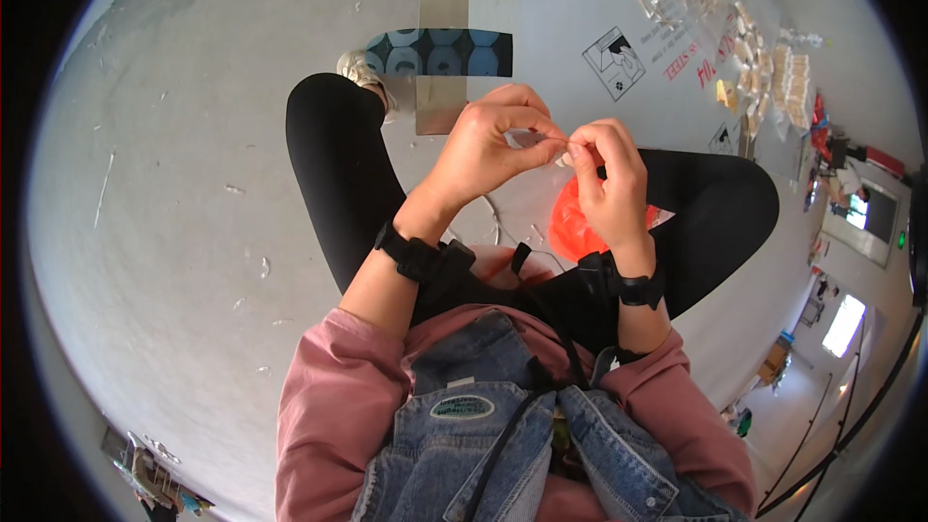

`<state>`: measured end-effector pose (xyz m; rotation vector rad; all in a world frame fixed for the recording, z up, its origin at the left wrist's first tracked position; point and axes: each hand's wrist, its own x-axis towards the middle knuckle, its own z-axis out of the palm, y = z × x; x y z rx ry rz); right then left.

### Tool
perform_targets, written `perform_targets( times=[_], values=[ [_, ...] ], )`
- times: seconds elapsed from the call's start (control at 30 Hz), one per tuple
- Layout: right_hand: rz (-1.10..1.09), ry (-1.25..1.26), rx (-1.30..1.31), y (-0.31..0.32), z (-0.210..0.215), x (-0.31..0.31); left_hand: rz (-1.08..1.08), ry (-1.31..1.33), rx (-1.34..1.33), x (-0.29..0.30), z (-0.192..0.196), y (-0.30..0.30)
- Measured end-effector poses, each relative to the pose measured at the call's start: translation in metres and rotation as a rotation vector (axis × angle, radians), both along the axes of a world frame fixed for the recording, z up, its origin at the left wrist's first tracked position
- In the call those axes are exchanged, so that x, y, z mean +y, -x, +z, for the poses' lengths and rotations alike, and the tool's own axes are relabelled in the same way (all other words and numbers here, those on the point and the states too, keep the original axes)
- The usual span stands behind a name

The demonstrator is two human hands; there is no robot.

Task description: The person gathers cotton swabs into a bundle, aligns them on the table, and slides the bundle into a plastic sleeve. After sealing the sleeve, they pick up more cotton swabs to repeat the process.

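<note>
At frame centre, a small pale piece is pinched between closed fingertips of the left hand and right hand, held above the orange bag, seemingly for close work.

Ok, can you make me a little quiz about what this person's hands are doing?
1. True or false: both hands pinch something small between them.
2. What colour is the bag under the right hand? A blue, B orange, C green.
3. What is worn on each wrist?

Key:
1. True: the left hand and right hand meet on a small pale piece, too tiny to identify.
2. B, the orange bag.
3. A black wristband.
</note>
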<state>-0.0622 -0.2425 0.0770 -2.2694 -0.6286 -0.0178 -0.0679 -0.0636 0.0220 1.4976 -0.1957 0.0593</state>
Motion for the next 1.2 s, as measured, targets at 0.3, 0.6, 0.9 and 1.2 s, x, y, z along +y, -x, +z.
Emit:
perform_targets(
  times=[0.3, 0.6, 0.9, 1.2],
  values=[
    [-0.055, 0.007, 0.008, -0.001, 0.025, -0.013, 0.003, -0.011, 0.005, 0.011, 0.007, 0.002],
    [-0.105, -0.139, 0.003, 0.019, 0.062, -0.009, -0.043, 0.193, 0.028, 0.012, 0.037, 0.028],
    [0.015, -0.621, 0.239, 0.086, 0.12, -0.002, -0.062, 0.386, -0.057, -0.011, 0.099, 0.096],
    [0.104, -0.959, 0.398, 0.15, 0.154, -0.021, -0.015, 0.051, -0.521, -0.018, 0.166, 0.139]
  ],
)
